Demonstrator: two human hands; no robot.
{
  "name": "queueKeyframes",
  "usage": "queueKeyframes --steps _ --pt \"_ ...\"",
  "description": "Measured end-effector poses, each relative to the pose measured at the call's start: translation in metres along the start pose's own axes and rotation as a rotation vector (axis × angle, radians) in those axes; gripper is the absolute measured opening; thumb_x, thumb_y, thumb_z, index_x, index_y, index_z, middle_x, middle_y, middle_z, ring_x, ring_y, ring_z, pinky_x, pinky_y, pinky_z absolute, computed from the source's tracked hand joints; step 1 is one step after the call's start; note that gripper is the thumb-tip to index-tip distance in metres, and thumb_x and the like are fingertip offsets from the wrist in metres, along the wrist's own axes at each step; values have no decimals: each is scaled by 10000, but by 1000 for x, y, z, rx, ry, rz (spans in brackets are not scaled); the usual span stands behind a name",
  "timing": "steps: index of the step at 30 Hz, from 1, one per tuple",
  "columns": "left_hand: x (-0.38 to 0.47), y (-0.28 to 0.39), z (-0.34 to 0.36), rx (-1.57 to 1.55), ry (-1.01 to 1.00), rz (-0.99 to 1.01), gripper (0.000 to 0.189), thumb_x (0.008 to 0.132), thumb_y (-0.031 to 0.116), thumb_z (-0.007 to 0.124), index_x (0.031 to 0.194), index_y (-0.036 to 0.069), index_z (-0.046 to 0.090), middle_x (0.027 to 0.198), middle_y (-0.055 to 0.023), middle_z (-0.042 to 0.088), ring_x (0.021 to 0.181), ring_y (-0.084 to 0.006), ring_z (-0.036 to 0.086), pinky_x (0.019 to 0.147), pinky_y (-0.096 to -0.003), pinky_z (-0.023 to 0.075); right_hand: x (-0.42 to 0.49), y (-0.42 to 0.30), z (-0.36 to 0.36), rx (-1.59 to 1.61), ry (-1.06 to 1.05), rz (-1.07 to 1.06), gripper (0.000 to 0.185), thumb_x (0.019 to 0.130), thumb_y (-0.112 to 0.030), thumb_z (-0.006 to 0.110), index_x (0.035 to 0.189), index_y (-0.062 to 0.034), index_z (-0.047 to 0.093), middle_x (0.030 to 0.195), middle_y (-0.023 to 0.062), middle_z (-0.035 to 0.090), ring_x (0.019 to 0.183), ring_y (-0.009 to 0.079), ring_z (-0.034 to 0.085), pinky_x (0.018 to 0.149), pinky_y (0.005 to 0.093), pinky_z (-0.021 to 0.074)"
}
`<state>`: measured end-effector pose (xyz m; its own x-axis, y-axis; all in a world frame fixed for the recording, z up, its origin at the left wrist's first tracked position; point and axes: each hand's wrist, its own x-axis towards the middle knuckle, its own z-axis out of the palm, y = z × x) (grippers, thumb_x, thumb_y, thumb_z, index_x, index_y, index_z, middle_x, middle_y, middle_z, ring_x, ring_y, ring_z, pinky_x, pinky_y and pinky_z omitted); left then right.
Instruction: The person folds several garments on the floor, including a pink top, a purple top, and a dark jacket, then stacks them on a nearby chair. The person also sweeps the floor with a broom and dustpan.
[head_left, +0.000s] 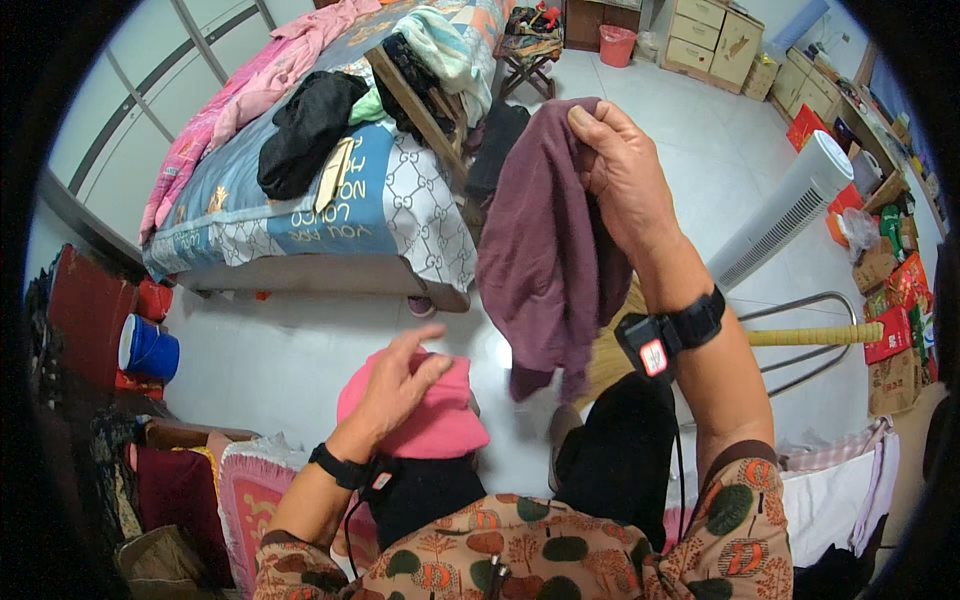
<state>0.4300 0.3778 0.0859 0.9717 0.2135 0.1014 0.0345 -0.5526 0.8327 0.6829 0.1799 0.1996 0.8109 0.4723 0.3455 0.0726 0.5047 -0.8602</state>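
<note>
My right hand is raised, pinching the top edge of a mauve cloth garment between thumb and fingers; the cloth hangs in loose folds over the floor. My left hand hovers over or rests on a folded pink cloth, which lies on my left thigh in black trousers; whether hand and cloth touch I cannot tell. The left thumb and fingers are apart. Both wrists carry black straps with small devices.
Beyond is a bed with a black garment and a wooden frame. A tower fan, metal tubing and a yellow-handled broom are at right. A blue bucket stands left.
</note>
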Motion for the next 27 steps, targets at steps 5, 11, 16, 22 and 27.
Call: queueKeyframes --steps 5,11,16,22,27 --pt "28 76 40 -347 143 267 808 841 284 818 1485 19 408 1400 -184 563 1280 -280 573 1082 -383 449 -63 -1 45 12 -92 30 151 956 -191 705 961 -41 709 861 -14 676 751 58 627 664 232 539" --pt "71 91 31 -693 311 88 276 1041 118 571 1287 20 650 1161 -25 696 1035 -97 621 931 -296 521 -79 6 26 -388 -148 -197 267 897 -135 747 1116 13 708 983 51 720 913 113 666 851 273 558" --pt "72 97 3 -689 49 141 268 1025 108 591 1264 3 653 1165 -18 691 1052 -88 617 950 -268 504 -86 39 -24 -761 -170 -28 1010 656 -272 901 1528 -106 419 1491 194 486 1336 296 515 1145 409 408" --pt "58 106 -19 -247 -68 196 220 986 59 601 1174 -31 669 1073 -20 692 1000 -88 610 893 -252 500 -99 81 -48 -888 -349 327 432 802 48 624 1199 -93 717 1011 144 746 1015 288 713 950 374 526" --pt "55 58 -33 72 -42 45 242 860 4 666 1097 16 713 930 -79 747 880 -161 694 822 -304 536 -88 5 -74 -499 -38 -49 167 961 -30 584 1039 -60 729 970 -29 706 914 56 628 829 233 523"
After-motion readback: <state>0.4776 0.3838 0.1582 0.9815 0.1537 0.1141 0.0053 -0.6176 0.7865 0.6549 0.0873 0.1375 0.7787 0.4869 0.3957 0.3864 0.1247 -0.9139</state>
